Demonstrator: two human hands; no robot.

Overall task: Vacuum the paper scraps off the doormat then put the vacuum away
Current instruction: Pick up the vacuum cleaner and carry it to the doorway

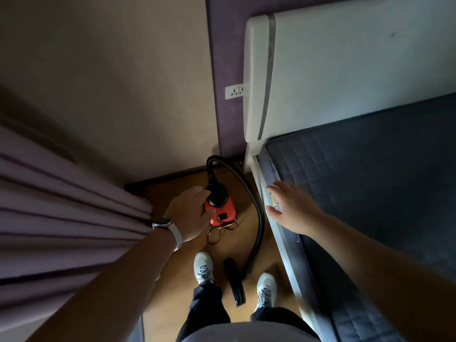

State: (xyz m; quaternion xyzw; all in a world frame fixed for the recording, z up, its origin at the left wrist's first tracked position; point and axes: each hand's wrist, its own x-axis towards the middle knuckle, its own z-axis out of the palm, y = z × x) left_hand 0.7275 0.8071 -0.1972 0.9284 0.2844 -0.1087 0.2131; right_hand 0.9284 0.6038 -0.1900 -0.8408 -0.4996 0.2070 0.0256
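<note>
A small orange and black vacuum (222, 208) stands on the wooden floor in the corner between the wall and the bed. My left hand (190, 213) is down at its left side, fingers on its body near the black top; the grip itself is hidden. Its black hose (259, 213) loops up from the top and curves down to the black floor nozzle (234, 282), which lies between my two feet. My right hand (288, 206) hovers open over the bed's edge, holding nothing. No doormat or paper scraps are in view.
A bed with a dark quilted mattress (370, 183) and white frame (278, 233) fills the right. Purple curtains (61, 206) hang at the left. A wall socket (234, 91) sits above the corner. The vacuum's cord (219, 233) lies coiled on the floor.
</note>
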